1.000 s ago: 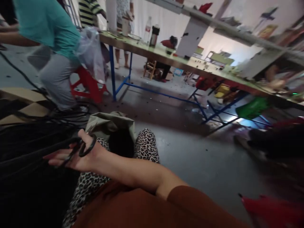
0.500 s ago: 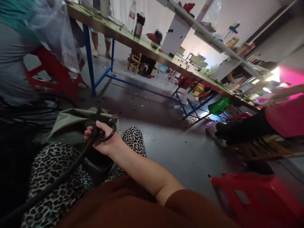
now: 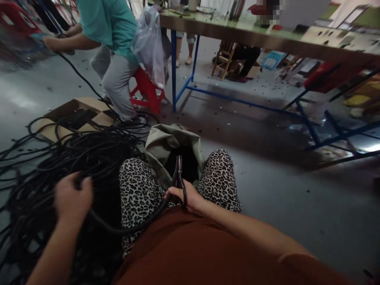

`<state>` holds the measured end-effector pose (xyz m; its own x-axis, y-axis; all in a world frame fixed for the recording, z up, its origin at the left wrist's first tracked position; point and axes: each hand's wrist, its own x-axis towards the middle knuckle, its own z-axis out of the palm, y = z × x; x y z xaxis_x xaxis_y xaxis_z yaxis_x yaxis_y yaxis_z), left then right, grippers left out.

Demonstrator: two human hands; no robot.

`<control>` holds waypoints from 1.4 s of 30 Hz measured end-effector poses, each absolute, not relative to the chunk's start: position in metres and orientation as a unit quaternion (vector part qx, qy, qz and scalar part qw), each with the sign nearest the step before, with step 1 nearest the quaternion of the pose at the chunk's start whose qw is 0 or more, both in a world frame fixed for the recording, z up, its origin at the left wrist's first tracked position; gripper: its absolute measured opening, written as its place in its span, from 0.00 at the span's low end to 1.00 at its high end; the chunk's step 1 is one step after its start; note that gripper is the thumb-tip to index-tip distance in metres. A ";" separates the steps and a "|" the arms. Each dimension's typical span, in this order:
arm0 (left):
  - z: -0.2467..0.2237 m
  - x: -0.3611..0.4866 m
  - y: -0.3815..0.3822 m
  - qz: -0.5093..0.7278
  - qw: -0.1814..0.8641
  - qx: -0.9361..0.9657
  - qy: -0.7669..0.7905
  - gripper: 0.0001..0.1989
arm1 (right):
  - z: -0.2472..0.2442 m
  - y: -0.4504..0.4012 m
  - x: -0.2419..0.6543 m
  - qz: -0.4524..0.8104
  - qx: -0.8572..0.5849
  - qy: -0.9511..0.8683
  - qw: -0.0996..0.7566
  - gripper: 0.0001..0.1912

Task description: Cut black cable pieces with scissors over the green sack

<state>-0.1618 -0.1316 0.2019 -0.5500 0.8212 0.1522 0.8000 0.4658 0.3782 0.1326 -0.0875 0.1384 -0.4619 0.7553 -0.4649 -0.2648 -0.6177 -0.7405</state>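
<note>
My right hand (image 3: 188, 194) is closed around black-handled scissors (image 3: 179, 178), blades pointing up and away from me. A thick black cord (image 3: 118, 230) also runs into that hand, beside the scissors. From there it sags across my lap toward my left hand (image 3: 73, 198). That hand is over the dark pile at my left, smeared by motion; whether its fingers grip the cord is unclear. Between my knees stands an open grey-green bag (image 3: 157, 143), dark inside. A large tangle of black cords (image 3: 97, 146) spreads over the floor on my left.
An open cardboard box (image 3: 49, 132) lies behind the tangle. Past it a person in a teal top (image 3: 111, 23) sits on a red stool (image 3: 152, 97), holding a cord. A long workbench (image 3: 237, 33) on blue legs crosses ahead, with a wooden chair (image 3: 222, 59) beyond.
My view has swung left and levelled, bringing the cord tangle, box and seated person into sight. My left hand has come into view. My right hand still holds the scissors and cord.
</note>
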 end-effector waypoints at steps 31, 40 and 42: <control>0.169 -0.128 0.065 0.135 -0.095 0.732 0.661 0.20 | 0.062 -0.054 0.205 0.416 -0.594 -0.688 0.000 0.19; 0.047 -0.008 -0.005 0.207 0.112 0.779 0.581 0.16 | 0.088 -0.102 0.248 0.781 -0.544 -0.170 0.256 0.22; 0.043 -0.013 -0.014 0.195 0.153 0.780 0.574 0.16 | 0.096 -0.108 0.256 0.792 -0.532 -0.099 0.283 0.20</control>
<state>-0.0131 -0.0136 0.0434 0.2641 0.9559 0.1285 0.8362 -0.2933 0.4633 0.2562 -0.1084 0.0958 -0.2738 0.5538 -0.7864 -0.3432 -0.8200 -0.4579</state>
